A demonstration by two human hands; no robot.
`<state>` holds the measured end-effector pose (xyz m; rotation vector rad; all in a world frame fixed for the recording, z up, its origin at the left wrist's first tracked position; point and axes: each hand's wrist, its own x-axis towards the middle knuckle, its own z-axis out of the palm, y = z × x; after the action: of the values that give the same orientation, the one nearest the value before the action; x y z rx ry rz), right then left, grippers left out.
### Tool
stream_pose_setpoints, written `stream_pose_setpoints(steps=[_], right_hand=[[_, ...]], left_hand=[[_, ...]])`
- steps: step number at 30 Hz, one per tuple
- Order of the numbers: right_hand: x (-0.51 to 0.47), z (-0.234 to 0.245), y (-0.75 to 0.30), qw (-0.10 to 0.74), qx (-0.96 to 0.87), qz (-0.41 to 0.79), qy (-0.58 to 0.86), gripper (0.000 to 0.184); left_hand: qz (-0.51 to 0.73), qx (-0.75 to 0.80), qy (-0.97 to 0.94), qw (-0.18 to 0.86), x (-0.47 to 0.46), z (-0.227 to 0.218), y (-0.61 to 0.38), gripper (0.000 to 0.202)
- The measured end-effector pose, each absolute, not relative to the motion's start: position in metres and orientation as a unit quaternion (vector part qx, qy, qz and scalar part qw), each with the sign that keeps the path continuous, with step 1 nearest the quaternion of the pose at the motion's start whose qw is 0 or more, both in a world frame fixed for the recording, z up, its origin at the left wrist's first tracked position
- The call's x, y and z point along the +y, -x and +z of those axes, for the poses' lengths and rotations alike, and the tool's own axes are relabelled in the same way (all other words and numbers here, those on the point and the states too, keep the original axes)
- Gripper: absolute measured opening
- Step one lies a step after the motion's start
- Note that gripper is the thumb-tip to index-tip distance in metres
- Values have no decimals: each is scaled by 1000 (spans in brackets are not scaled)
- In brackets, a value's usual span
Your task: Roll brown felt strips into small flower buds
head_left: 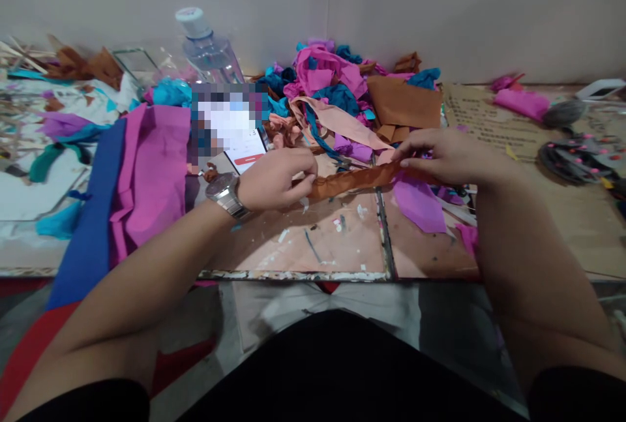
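Note:
A long brown strip of paper or fabric (355, 179) is stretched between my two hands above the work board (303, 246). My left hand (276, 179), with a silver wristwatch (225, 194) on the wrist, pinches the strip's left end. My right hand (443, 156) has its fingers closed on the strip's right end. A purple scrap (419, 203) lies just under my right hand.
A pile of pink, blue, brown and peach scraps (337, 92) lies behind the hands. Blue and magenta sheets (141, 174) lie at left, a water bottle (208, 50) behind them. A brown sheet (403, 104) and printed cardboard (489, 122) lie at right, with dark tools (572, 158) beyond.

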<state>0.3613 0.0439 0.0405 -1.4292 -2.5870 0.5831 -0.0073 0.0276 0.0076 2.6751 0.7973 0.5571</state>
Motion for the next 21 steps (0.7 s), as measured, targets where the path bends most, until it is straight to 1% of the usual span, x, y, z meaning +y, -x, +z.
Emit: stream_pose_setpoints(steps=[3,5,8,10,12,14,17,21], right_hand=[[49,36,-367,70,-848,167,497,28],[54,30,-371,86,-853,122,500,24],[58,23,-372,92,-859,2,504,20],[56,20,-367,110,-844,-84,518,23],[51,19,-356,132,-829,-138,526,27],[44,16,-340,173,-839,-136,497,26],[34,6,-312,212,-882,-58,416,27],[25,-11,-287,204,-917,34,341,30]], left_hand=[[167,268,-938,141,27,4,5,15],[144,266,-944,134,26,3,3,18],[112,265,-950,120,24,2,-2,26],[99,275,-950,113,24,1,-4,29],[94,286,-947,110,24,0,-4,29],[96,295,-944,110,25,-1,-4,26],[104,306,-940,112,25,-1,-3,23],[110,306,-938,122,25,0,-3,21]])
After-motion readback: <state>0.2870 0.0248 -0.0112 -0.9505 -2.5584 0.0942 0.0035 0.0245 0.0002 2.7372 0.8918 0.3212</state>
